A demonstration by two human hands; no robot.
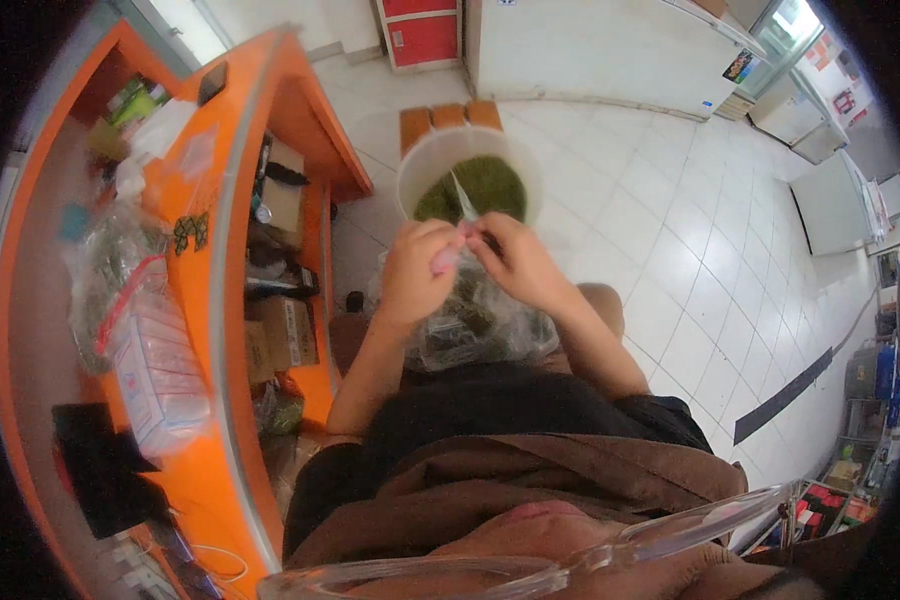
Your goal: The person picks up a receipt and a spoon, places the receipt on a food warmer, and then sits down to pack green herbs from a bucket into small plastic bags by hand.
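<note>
My left hand (420, 266) and my right hand (523, 259) meet over the near rim of a white plastic bucket (411, 169). Between their fingertips they pinch a narrow, pointed piece of clear plastic (463, 196), probably a twisted bag end, that points away from me. Something pinkish shows inside my left fist; I cannot tell whether it is plastic or skin. Loose green material (495, 184), finely shredded or ground, fills part of the bucket. Below my hands, clear plastic bags (450, 337) lie on or by my lap, some with dark green contents.
An orange counter (229, 300) with shelves stands on my left, bearing a wrapped stack of white packs (161, 367) and a phone (212, 82). The bucket rests by a slatted wooden stool (450, 116). A white chest freezer (592, 56) stands ahead on the tiled floor (645, 217).
</note>
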